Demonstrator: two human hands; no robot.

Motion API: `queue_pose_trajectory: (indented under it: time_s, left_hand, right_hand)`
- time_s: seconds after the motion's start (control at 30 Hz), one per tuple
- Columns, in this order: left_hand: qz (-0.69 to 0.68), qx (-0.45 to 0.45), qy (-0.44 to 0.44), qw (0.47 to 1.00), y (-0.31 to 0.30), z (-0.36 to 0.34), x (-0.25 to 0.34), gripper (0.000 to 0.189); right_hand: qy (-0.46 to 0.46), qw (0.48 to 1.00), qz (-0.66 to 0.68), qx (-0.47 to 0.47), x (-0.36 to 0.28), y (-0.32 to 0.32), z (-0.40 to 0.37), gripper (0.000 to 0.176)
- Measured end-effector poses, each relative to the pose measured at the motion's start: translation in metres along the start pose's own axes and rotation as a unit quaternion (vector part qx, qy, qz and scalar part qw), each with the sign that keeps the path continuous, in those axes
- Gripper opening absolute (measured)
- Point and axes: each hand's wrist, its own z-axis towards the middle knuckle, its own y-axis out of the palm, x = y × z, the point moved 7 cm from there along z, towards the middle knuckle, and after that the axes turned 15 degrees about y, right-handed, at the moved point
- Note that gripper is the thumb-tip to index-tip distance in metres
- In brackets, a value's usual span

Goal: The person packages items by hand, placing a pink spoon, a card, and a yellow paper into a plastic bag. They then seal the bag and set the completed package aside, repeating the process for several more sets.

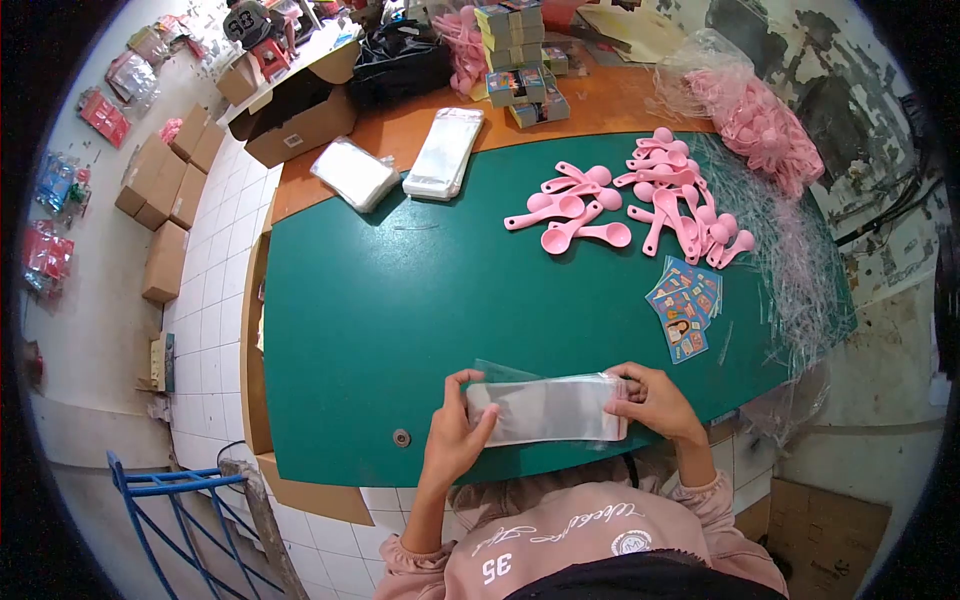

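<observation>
Both of my hands hold a stack of clear plastic bags (550, 408) just over the near edge of the green table. My left hand (460, 425) grips the stack's left end, thumb on top and fingers behind. At the right end, my right hand (652, 402) pinches the bags between thumb and fingers. One bag sticks out crookedly behind the stack at the upper left. Beyond my right hand lie several blue printed cards (686, 305), fanned on the table. Farther back is a spread of pink measuring spoons (585, 205).
Two more stacks of clear bags, one (445, 155) beside the other (355, 175), lie at the back left. Bundled cards (515, 45) stand at the far edge. A bag of pink spoons (755, 125) and crumpled plastic wrap (800, 260) line the right side. A blue metal rack (180, 480) stands lower left.
</observation>
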Motion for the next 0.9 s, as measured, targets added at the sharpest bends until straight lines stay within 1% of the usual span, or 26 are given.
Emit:
queue_pose_trajectory:
  time_s: [0.07, 0.1, 0.13, 0.17, 0.2, 0.23, 0.27, 0.3, 0.33, 0.37, 0.4, 0.43, 0.5, 0.57, 0.67, 0.73, 0.8, 0.9]
  left_hand:
    - [0.071, -0.009, 0.004, 0.997, 0.002, -0.004, 0.006, 0.045]
    - [0.080, -0.021, -0.023, 0.996, 0.003, -0.005, 0.008, 0.046]
    - [0.079, -0.021, -0.025, 0.996, 0.005, -0.007, 0.006, 0.046]
    - [0.126, 0.027, 0.068, 0.989, 0.002, -0.006, 0.016, 0.048]
    - [0.172, 0.075, 0.161, 0.969, 0.000, -0.007, 0.029, 0.051]
    - [0.172, 0.075, 0.159, 0.969, 0.002, -0.005, 0.036, 0.051]
    - [0.315, 0.085, 0.213, 0.921, 0.003, -0.003, 0.060, 0.051]
    - [0.451, 0.094, 0.261, 0.848, 0.008, -0.002, 0.077, 0.052]
    - [0.451, 0.093, 0.258, 0.849, 0.015, -0.001, 0.073, 0.052]
    - [0.383, -0.029, 0.342, 0.858, 0.042, 0.000, 0.066, 0.051]
    - [0.301, -0.148, 0.417, 0.844, 0.068, -0.006, 0.063, 0.050]
    - [0.297, -0.149, 0.417, 0.846, 0.075, -0.005, 0.061, 0.050]
    - [0.286, -0.215, 0.410, 0.839, 0.095, -0.007, 0.055, 0.051]
    - [0.297, -0.202, 0.419, 0.834, 0.095, -0.006, 0.055, 0.051]
    - [0.305, -0.186, 0.434, 0.827, 0.094, -0.009, 0.056, 0.048]
    - [0.315, -0.176, 0.443, 0.821, 0.092, -0.011, 0.055, 0.047]
    - [0.321, -0.153, 0.457, 0.816, 0.090, -0.013, 0.054, 0.046]
    - [0.320, -0.139, 0.469, 0.812, 0.087, -0.011, 0.063, 0.043]
  right_hand:
    - [0.106, 0.990, 0.082, -0.034, 0.008, 0.002, 0.000, 0.035]
    - [0.108, 0.990, 0.082, -0.035, 0.009, 0.002, 0.000, 0.035]
    - [0.102, 0.992, 0.064, -0.029, 0.009, 0.001, 0.001, 0.033]
    - [0.095, 0.994, 0.045, -0.022, 0.008, 0.000, 0.001, 0.032]
    - [0.096, 0.994, 0.045, -0.023, 0.008, 0.000, 0.001, 0.032]
    - [0.092, 0.995, 0.043, -0.019, 0.007, 0.000, 0.002, 0.031]
    - [0.089, 0.995, 0.040, -0.016, 0.007, 0.000, 0.002, 0.030]
    - [0.090, 0.995, 0.040, -0.017, 0.006, 0.000, 0.002, 0.030]
    - [0.091, 0.996, 0.012, -0.008, 0.006, -0.001, 0.003, 0.030]
    - [0.094, 0.995, -0.016, 0.001, 0.006, -0.002, 0.003, 0.029]
    - [0.098, 0.995, -0.018, 0.001, 0.007, -0.003, 0.004, 0.029]
    - [0.101, 0.995, -0.009, -0.004, 0.009, -0.003, 0.005, 0.029]
    - [0.113, 0.994, 0.004, -0.001, 0.015, -0.004, 0.005, 0.029]
    - [0.072, 0.997, -0.002, -0.011, 0.010, -0.004, 0.006, 0.029]
    - [0.072, 0.997, 0.000, -0.016, 0.013, -0.004, 0.008, 0.030]
    - [0.076, 0.997, 0.014, -0.026, 0.008, -0.001, 0.008, 0.027]
    - [0.092, 0.995, -0.006, -0.025, 0.010, -0.003, 0.008, 0.026]
    - [0.092, 0.995, 0.013, -0.035, 0.007, -0.001, 0.007, 0.025]
